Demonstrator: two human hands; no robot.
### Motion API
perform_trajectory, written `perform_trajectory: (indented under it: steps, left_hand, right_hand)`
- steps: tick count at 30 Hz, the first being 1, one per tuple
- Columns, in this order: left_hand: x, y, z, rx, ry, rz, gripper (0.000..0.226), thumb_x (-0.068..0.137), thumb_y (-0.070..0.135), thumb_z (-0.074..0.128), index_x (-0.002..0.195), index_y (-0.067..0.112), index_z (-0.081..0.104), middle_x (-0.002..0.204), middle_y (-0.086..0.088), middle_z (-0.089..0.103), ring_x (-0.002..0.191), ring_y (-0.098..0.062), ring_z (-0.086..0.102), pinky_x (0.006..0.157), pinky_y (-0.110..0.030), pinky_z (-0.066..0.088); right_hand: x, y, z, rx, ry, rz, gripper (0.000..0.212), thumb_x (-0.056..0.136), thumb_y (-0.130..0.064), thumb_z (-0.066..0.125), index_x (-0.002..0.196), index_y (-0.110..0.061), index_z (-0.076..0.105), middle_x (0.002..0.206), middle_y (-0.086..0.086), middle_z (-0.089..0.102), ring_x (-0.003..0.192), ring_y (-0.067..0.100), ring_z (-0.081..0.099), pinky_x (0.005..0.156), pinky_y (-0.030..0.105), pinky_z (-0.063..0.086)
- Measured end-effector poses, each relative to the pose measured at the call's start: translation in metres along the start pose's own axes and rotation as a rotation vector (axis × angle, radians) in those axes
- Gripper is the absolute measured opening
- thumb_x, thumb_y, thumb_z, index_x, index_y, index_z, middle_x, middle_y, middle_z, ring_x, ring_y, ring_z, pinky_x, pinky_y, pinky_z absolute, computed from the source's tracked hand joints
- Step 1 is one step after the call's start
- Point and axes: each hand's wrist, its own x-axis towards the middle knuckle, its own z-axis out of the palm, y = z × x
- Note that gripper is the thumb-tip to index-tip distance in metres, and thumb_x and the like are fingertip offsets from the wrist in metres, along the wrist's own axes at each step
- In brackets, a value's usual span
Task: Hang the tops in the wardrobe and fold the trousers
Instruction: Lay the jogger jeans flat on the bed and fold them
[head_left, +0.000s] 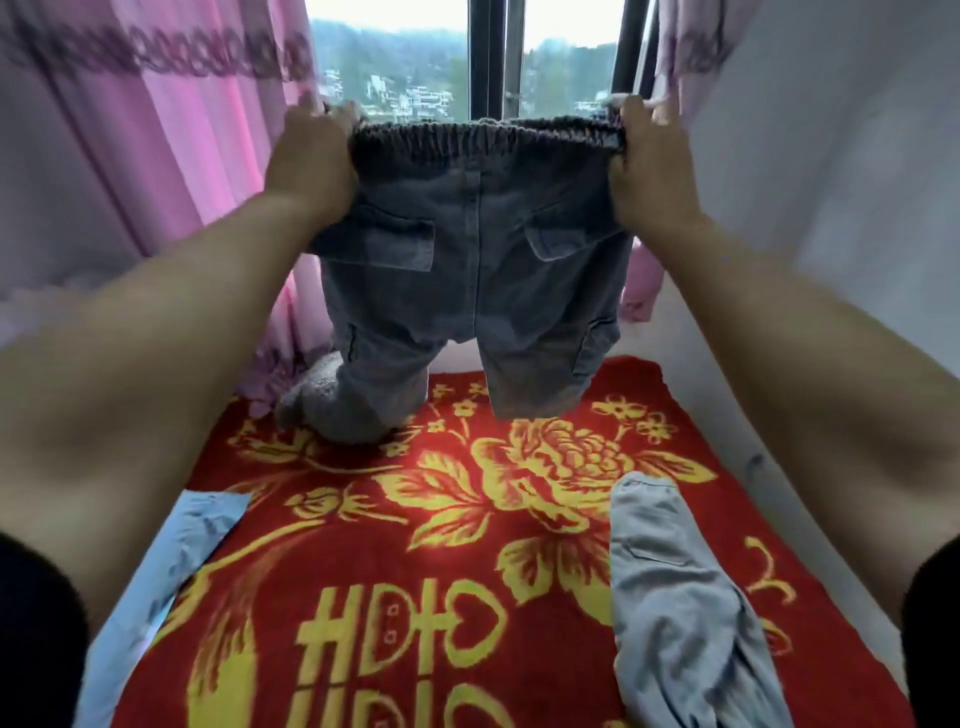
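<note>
Above the bed's (363, 545) far edge, the trousers (478, 280) hang by their waistband, with one leg crumpled on the bed near its far-left corner. Laid down unsmoothed, that bunched leg would likely skew the fold. Both arms reach forward and up; the left hand (311, 161) and right hand (649, 166) each grip a waistband end.

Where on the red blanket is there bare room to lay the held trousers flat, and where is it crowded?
The widest bare patch is the middle of the red blanket, between the light blue garment at its left edge and the pale grey garment at its right. The far left corner, by the pink curtain, is crowded with a grey bundle.
</note>
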Motion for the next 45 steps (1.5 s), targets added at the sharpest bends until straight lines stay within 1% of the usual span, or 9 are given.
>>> perform_trajectory:
  steps: [5, 12, 21, 28, 32, 35, 40, 43, 45]
  left_hand:
    - [-0.114, 0.003, 0.058, 0.036, -0.299, 0.090, 0.057, 0.083, -0.013, 0.039, 0.132, 0.013, 0.051, 0.122, -0.019, 0.049, 0.108, -0.041, 0.054, 0.091, -0.051, 0.050]
    - [-0.345, -0.002, 0.178, 0.253, -0.809, 0.191, 0.035, 0.086, 0.015, 0.056, 0.117, 0.030, 0.053, 0.117, 0.003, 0.063, 0.108, -0.024, 0.062, 0.072, -0.035, 0.048]
    - [-0.604, 0.008, 0.269, 0.285, -1.195, 0.147, 0.030, 0.087, 0.013, 0.056, 0.114, 0.024, 0.053, 0.116, 0.000, 0.062, 0.116, -0.025, 0.053, 0.081, -0.036, 0.044]
    - [-0.719, 0.013, 0.304, 0.257, -1.319, 0.038, 0.054, 0.083, 0.005, 0.057, 0.132, 0.017, 0.040, 0.120, -0.005, 0.056, 0.112, -0.028, 0.052, 0.072, -0.037, 0.037]
    - [-0.757, 0.012, 0.331, 0.169, -1.469, -0.017, 0.050, 0.083, 0.012, 0.055, 0.130, 0.017, 0.038, 0.121, -0.007, 0.057, 0.111, -0.032, 0.055, 0.078, -0.040, 0.042]
    - [-0.772, 0.010, 0.344, 0.072, -1.537, -0.130, 0.045, 0.083, 0.018, 0.055, 0.126, 0.016, 0.042, 0.124, -0.010, 0.057, 0.112, -0.035, 0.056, 0.084, -0.044, 0.045]
    - [-0.783, 0.018, 0.359, 0.191, -1.363, -0.004, 0.049, 0.089, 0.036, 0.058, 0.126, 0.011, 0.039, 0.112, -0.010, 0.062, 0.105, -0.034, 0.058, 0.078, -0.042, 0.044]
    - [-0.784, 0.023, 0.370, 0.262, -1.349, 0.025, 0.060, 0.086, 0.020, 0.058, 0.137, 0.007, 0.030, 0.113, -0.011, 0.059, 0.101, -0.034, 0.058, 0.070, -0.041, 0.041]
    - [-0.783, 0.024, 0.374, 0.275, -1.344, 0.008, 0.067, 0.082, 0.009, 0.059, 0.139, 0.008, 0.024, 0.114, -0.012, 0.055, 0.099, -0.034, 0.057, 0.064, -0.040, 0.037]
  right_hand:
    - [-0.096, 0.042, 0.043, -0.021, -0.321, 0.086, 0.048, 0.091, -0.005, 0.044, 0.137, -0.018, 0.053, 0.129, 0.023, 0.048, 0.113, 0.043, 0.055, 0.096, 0.044, 0.047]
    - [-0.331, 0.097, 0.120, -0.081, -0.845, 0.194, 0.045, 0.092, -0.007, 0.047, 0.133, -0.022, 0.056, 0.121, 0.015, 0.048, 0.103, 0.041, 0.060, 0.088, 0.044, 0.051]
    - [-0.599, 0.134, 0.151, -0.286, -1.339, 0.120, 0.032, 0.096, -0.012, 0.045, 0.124, -0.022, 0.055, 0.121, 0.010, 0.052, 0.107, 0.031, 0.061, 0.078, 0.040, 0.051]
    - [-0.728, 0.146, 0.153, -0.335, -1.466, 0.131, 0.032, 0.091, -0.027, 0.058, 0.122, -0.018, 0.054, 0.123, 0.009, 0.044, 0.101, 0.031, 0.058, 0.070, 0.039, 0.049]
    - [-0.771, 0.155, 0.170, -0.340, -1.561, 0.140, 0.049, 0.090, -0.051, 0.052, 0.129, -0.021, 0.051, 0.130, 0.012, 0.045, 0.109, 0.033, 0.054, 0.080, 0.040, 0.045]
    - [-0.794, 0.158, 0.181, -0.435, -1.647, 0.074, 0.054, 0.086, -0.059, 0.047, 0.121, -0.020, 0.059, 0.125, 0.011, 0.052, 0.113, 0.032, 0.051, 0.086, 0.041, 0.041]
    - [-0.802, 0.162, 0.196, -0.413, -1.438, 0.031, 0.038, 0.090, -0.043, 0.055, 0.108, -0.010, 0.060, 0.111, 0.014, 0.053, 0.104, 0.034, 0.052, 0.079, 0.043, 0.042]
    - [-0.800, 0.163, 0.212, -0.367, -1.467, -0.001, 0.041, 0.092, -0.027, 0.056, 0.129, -0.012, 0.045, 0.110, 0.009, 0.053, 0.098, 0.033, 0.061, 0.068, 0.042, 0.048]
    - [-0.802, 0.163, 0.221, -0.328, -1.530, -0.020, 0.059, 0.095, -0.011, 0.048, 0.150, -0.015, 0.026, 0.111, 0.008, 0.053, 0.090, 0.033, 0.066, 0.056, 0.038, 0.043]
